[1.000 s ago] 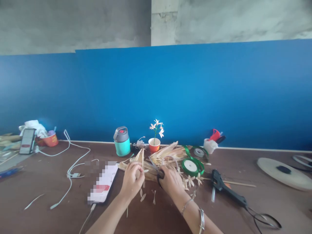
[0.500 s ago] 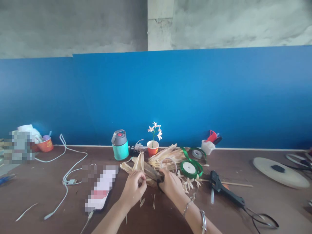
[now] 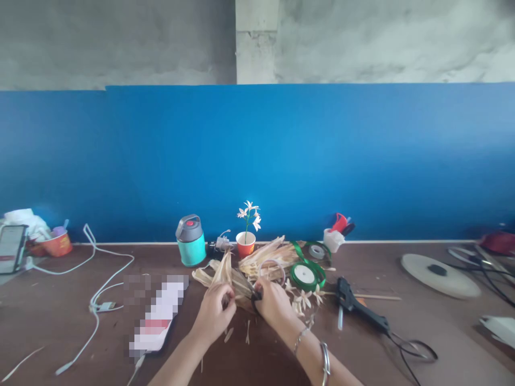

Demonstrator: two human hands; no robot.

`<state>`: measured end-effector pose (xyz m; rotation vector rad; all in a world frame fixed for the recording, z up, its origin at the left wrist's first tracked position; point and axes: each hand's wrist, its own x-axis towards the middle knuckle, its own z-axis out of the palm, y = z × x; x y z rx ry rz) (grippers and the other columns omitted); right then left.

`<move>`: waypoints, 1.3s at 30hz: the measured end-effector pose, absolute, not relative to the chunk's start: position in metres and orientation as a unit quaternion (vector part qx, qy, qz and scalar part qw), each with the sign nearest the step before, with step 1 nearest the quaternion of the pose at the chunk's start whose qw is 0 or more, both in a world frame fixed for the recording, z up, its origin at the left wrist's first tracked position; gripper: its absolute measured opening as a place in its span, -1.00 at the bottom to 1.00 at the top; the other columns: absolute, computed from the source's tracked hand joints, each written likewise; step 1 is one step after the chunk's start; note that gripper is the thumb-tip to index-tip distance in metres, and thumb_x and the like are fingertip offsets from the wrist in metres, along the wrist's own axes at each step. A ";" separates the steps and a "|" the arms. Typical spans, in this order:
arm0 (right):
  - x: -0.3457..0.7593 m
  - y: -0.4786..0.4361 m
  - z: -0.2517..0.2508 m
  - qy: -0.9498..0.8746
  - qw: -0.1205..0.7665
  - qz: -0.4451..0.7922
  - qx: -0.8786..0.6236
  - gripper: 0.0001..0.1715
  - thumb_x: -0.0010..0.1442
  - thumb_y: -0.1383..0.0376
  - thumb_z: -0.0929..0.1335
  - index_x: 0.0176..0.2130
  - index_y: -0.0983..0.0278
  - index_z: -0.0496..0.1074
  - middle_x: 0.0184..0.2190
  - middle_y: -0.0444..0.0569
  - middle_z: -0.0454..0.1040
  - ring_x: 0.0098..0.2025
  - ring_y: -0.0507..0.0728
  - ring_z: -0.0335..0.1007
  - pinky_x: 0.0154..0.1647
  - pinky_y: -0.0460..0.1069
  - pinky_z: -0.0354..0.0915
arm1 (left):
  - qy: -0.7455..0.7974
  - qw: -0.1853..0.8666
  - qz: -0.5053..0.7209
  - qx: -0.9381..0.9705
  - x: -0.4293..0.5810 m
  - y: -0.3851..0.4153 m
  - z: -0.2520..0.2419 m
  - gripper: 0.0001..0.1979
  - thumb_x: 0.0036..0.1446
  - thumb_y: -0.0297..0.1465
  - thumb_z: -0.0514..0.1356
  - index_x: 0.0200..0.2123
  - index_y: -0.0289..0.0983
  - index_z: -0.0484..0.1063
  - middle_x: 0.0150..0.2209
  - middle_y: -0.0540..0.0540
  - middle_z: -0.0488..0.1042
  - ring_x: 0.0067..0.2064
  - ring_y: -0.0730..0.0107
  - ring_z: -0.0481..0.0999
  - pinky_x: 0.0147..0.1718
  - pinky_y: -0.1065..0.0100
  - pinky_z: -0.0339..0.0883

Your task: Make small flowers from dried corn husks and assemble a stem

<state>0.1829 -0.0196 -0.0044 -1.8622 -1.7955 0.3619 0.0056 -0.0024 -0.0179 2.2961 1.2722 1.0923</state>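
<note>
My left hand (image 3: 214, 313) is closed in a pinch in front of the dry corn husks (image 3: 223, 272). What lies between its fingertips is too small to make out. In my right hand (image 3: 276, 303) are black-handled scissors (image 3: 254, 306), mostly covered by the fingers and pointing toward my left hand. More pale husks (image 3: 269, 256) lie behind both hands. Several small cream husk flowers (image 3: 304, 299) rest to the right of my right hand. Beyond the husks, a paper cup (image 3: 245, 247) holds a green stem with white flowers (image 3: 249, 210).
A green ribbon spool (image 3: 304, 274), a tape roll (image 3: 316, 251) and a black glue gun (image 3: 362, 310) with its cord lie to the right. A turquoise flask (image 3: 191, 251), a phone (image 3: 160, 316) and white cables (image 3: 108, 279) are on the left. A blue panel (image 3: 257, 161) stands behind.
The view has shifted slightly to the right, so things sit further left. Both hands keep nearly the same pose over the husks; the scissors stay in my right hand.
</note>
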 end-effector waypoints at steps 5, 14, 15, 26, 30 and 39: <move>0.179 -0.019 -0.008 -0.667 0.290 0.156 -0.668 -0.84 -0.09 0.35 0.39 -0.37 0.27 0.42 -0.44 -0.03 0.51 -0.36 0.12 0.41 -0.38 -0.10 0.12 | 0.438 0.146 0.389 0.797 0.005 -0.001 -0.020 -0.87 -0.03 -0.56 0.07 -0.50 -0.22 0.32 -0.40 -0.07 0.48 -0.30 0.24 0.48 -0.28 0.28 0.30; 0.171 -0.019 -0.015 -0.648 0.335 0.140 -0.670 -0.91 -0.08 0.33 0.39 -0.50 0.27 0.36 -0.60 -0.12 0.41 -0.52 0.05 0.28 -0.51 -0.12 0.05 | 0.443 0.156 0.392 0.791 0.005 0.000 -0.022 -0.87 -0.04 -0.55 0.07 -0.49 -0.20 0.31 -0.36 -0.08 0.51 -0.24 0.21 0.51 -0.22 0.25 0.32; 0.171 -0.018 -0.016 -0.651 0.336 0.152 -0.663 -0.90 -0.07 0.33 0.38 -0.55 0.27 0.35 -0.62 -0.14 0.40 -0.54 0.04 0.27 -0.52 -0.12 0.04 | 0.444 0.155 0.393 0.791 0.004 0.000 -0.022 -0.87 -0.03 -0.55 0.07 -0.49 -0.20 0.32 -0.35 -0.08 0.51 -0.23 0.20 0.51 -0.21 0.24 0.32; 0.172 -0.024 -0.010 -0.712 0.420 0.072 -0.558 -0.58 0.00 0.49 0.26 -0.10 0.26 0.34 -0.29 -0.01 0.45 -0.26 0.12 0.38 -0.25 -0.05 0.26 | 0.437 0.135 0.445 0.770 0.003 0.001 -0.022 -0.87 -0.07 -0.56 0.09 -0.49 -0.22 0.36 -0.11 -0.16 0.44 0.00 0.12 0.40 -0.02 0.08 0.27; 0.172 -0.025 -0.009 -0.774 0.440 0.031 -0.454 -0.54 -0.01 0.55 0.25 -0.10 0.23 0.35 -0.19 0.01 0.41 -0.09 0.16 0.30 -0.07 0.03 0.24 | 0.425 0.174 0.462 0.758 0.006 0.000 -0.018 -0.85 -0.10 -0.58 0.10 -0.52 -0.22 0.38 -0.12 -0.15 0.44 0.01 0.12 0.38 0.01 0.06 0.25; 0.173 -0.024 -0.009 -0.783 0.424 0.035 -0.453 -0.84 0.18 0.43 0.26 -0.36 0.25 0.39 -0.37 -0.03 0.43 -0.25 0.13 0.30 -0.18 0.02 0.19 | 0.409 0.215 0.461 0.757 0.005 -0.004 -0.014 -0.80 -0.03 -0.53 0.09 -0.31 -0.21 0.41 -0.10 -0.16 0.42 0.03 0.14 0.37 0.03 0.07 0.24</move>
